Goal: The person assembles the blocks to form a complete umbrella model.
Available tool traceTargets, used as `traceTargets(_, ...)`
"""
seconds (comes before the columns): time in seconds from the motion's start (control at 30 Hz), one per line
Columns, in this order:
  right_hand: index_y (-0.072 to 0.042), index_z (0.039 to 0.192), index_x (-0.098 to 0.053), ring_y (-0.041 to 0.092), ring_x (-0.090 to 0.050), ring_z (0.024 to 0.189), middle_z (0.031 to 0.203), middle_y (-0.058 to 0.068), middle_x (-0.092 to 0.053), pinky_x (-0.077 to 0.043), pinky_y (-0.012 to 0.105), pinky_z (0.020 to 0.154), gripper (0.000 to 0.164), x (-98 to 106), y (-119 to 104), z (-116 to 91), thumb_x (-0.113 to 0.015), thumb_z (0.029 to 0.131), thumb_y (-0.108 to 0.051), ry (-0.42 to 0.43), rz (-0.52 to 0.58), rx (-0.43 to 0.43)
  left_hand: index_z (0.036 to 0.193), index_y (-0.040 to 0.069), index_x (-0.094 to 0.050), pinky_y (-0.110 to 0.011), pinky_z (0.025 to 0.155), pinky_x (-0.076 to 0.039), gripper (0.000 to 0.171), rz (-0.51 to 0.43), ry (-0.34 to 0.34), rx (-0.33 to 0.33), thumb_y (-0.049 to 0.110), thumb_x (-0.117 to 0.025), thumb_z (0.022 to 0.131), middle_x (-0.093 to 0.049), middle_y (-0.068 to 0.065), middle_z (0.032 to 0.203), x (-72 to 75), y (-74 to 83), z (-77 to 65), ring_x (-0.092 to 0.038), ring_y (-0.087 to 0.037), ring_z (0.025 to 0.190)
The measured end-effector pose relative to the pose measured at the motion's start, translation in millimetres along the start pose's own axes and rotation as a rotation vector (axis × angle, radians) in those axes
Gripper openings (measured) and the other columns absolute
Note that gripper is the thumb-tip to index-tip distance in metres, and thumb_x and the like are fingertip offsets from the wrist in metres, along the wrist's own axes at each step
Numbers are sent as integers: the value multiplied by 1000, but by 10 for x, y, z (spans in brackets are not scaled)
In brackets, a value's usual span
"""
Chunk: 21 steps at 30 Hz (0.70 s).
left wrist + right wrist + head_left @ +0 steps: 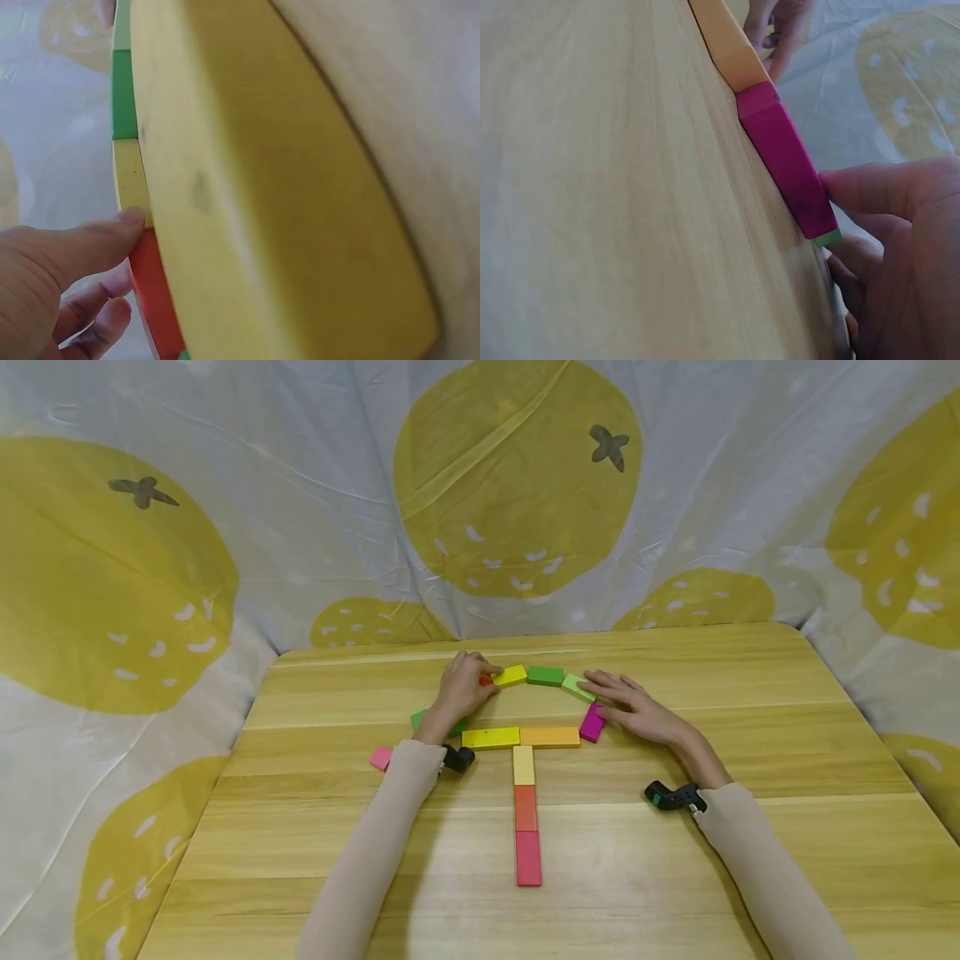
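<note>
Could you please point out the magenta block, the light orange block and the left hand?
Magenta block [592, 723]: head view, on its top face.
Light orange block [550, 737]: head view, middle of its top face.
Left hand [462, 684]: head view, on its back.

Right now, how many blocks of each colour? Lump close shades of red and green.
Yellow blocks: 2
Pale yellow block: 1
Orange block: 1
Red blocks: 3
Pink block: 1
Magenta block: 1
Green blocks: at least 3; wrist of left hand hides some
Total: at least 12

Red block [157, 294] end-to-end with yellow block [130, 176]
</note>
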State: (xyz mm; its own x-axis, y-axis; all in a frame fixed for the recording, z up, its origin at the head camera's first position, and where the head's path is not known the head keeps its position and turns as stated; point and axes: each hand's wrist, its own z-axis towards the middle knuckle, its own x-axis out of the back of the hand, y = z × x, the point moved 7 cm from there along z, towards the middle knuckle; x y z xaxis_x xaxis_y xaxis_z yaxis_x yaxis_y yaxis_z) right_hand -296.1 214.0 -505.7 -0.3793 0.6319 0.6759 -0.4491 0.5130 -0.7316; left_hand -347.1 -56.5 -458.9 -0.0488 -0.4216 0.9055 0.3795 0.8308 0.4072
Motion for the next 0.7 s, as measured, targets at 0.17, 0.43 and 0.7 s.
traceTargets(0.17, -10, 158, -43, 44, -12, 160, 171, 19, -25, 4, 64, 126, 52, -5, -1, 0, -53, 108, -16, -4, 1, -1, 119, 13, -80, -37, 81, -45, 30, 9, 11, 10, 16, -82, 89, -75, -10, 114, -8, -7, 16, -58, -28, 97)
traceTargets(0.43, -11, 158, -44, 44, -13, 160, 170, 19, -25, 4, 65, 126, 52, -5, -2, 0, -53, 108, -16, 0, 3, 2, 126, 10, -76, -40, 86, -48, 40, -3, -9, 12, 19, -84, 88, -75, -13, 119, 36, -37, -8, -59, -30, 102)
traceTargets(0.7, -11, 158, -44, 43, -14, 160, 171, 18, -25, 3, 64, 126, 51, 0, 7, -2, -53, 108, -16, 4, 4, -1, 123, 9, -77, -44, 91, -49, 37, -29, -63, 57, 22, -81, 89, -75, -16, 118, 169, -178, -107, -59, -33, 107)
